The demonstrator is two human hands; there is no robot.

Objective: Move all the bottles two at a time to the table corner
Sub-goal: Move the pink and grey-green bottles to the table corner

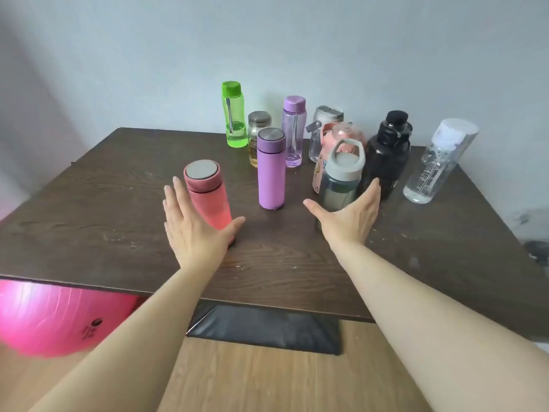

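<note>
Several bottles stand on a dark wooden table (104, 203). Nearest me is a red flask (208, 197) with a steel lid; my left hand (193, 227) is spread around its lower part, fingers apart, thumb by its base. My right hand (347, 215) is open around the base of a grey-lidded bottle (341, 176) with a loop handle. Between the two stands a purple flask (271, 171). Behind are a green bottle (234, 114), a small glass jar (257, 129), a clear purple bottle (294, 132), a clear grey-capped bottle (323, 120), a pink bottle (344, 133), a black bottle (389, 153) and a clear white-capped bottle (436, 162).
The table stands against a pale wall (297, 40). A pink exercise ball (53, 319) lies on the wooden floor under the table's left front edge. A black mat (267, 328) lies on the floor below the front edge.
</note>
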